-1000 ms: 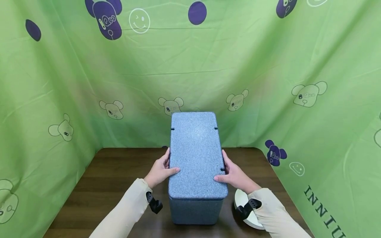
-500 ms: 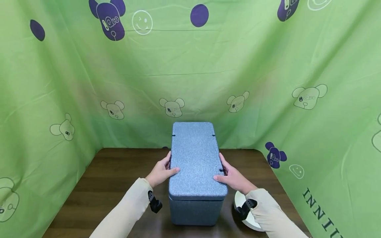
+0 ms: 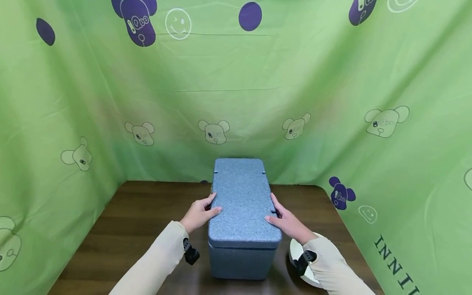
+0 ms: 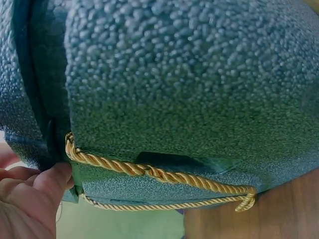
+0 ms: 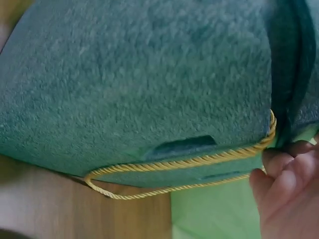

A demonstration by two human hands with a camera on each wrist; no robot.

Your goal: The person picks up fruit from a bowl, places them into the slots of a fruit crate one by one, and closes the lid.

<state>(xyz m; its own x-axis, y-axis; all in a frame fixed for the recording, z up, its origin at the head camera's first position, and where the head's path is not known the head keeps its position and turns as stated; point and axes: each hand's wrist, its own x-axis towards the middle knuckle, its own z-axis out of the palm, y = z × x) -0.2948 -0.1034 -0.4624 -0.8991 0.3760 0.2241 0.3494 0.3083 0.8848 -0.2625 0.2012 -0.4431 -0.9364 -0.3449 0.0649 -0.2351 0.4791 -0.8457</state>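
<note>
A grey-blue foam cooler box (image 3: 241, 262) stands on the table with its matching lid (image 3: 243, 192) on top. My left hand (image 3: 199, 214) grips the lid's left edge, thumb on the top face and fingers down the side. At the opposite edge my right hand (image 3: 289, 223) holds it the same way. A dark gap shows between lid and box near the fingers in both wrist views. Twisted gold cord hangs along the box's sides, one loop (image 4: 164, 174) below the left hand and another loop (image 5: 184, 163) below the right.
A white round dish-like object (image 3: 296, 250) lies on the table right of the box, partly under the right sleeve. Green printed cloth (image 3: 236, 98) hangs behind and on both sides of the brown wooden table (image 3: 147, 229).
The far end of the lid has come down from a raised tilt, lying lower and flatter over the box. Both hands have stayed at its side edges.
</note>
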